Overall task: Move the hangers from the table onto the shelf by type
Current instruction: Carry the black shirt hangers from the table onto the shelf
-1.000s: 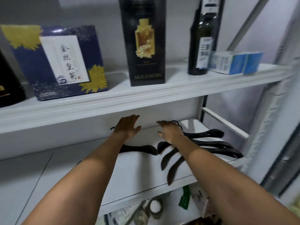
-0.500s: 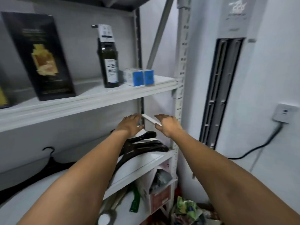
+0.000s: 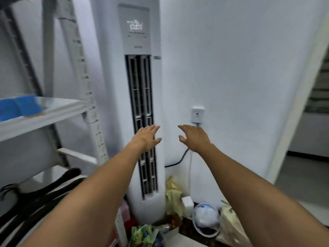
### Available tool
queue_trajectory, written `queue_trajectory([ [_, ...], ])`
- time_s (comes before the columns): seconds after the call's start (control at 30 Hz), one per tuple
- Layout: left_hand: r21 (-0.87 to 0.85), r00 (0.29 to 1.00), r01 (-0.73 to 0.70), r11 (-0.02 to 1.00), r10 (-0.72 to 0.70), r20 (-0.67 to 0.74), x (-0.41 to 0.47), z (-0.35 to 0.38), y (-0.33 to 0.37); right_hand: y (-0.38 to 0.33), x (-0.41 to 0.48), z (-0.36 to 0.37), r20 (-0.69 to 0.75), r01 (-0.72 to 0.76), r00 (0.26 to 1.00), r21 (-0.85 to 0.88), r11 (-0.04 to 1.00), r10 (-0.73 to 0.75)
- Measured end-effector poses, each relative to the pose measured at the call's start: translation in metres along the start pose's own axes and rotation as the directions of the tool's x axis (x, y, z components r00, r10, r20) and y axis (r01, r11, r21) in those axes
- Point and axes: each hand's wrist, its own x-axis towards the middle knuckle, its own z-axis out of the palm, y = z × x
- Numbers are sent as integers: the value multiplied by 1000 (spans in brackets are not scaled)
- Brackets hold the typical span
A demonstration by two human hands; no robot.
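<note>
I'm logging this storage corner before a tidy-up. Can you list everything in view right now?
hangers: several, exact count blurred, black, lower shelf board at bottom left
shelf unit: one, white, left side
boxes: apparently two, blue, upper shelf board at the left edge
air conditioner: one, white, standing in the middle, display lit
wall socket: one, white, wall right of the air conditioner
cable: one, black, below the socket
bags and packets: several, yellowish, green, white, floor by the air conditioner
left hand: one, open, empty, before the vent
right hand: one, open, empty, below the socket
</note>
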Motion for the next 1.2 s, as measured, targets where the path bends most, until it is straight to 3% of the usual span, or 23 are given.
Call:
queue_trajectory([
  [0.17,-51,977,-215,975,215,-5,47,7,100,90,-42,-24,-24,-198,980,-83,977,196],
  [0.33,-83,897,-442,893,442,-18,82,20,202,164,-101,-45,-55,-417,909,-147,897,414],
  [0.5,-144,784,-615,775,621,-3,102,43,288,218,-168,-53,-62,-621,780,-204,757,623],
  [0.63,-193,648,-746,637,761,6,102,68,350,247,-223,-52,-40,-747,645,-240,619,763],
  [0.77,-220,539,-817,533,841,37,97,95,388,257,-264,-45,-60,-829,527,-255,497,848],
  [1.2,-263,295,-913,310,951,96,56,156,462,242,-364,-21,-96,-949,188,-273,156,978],
])
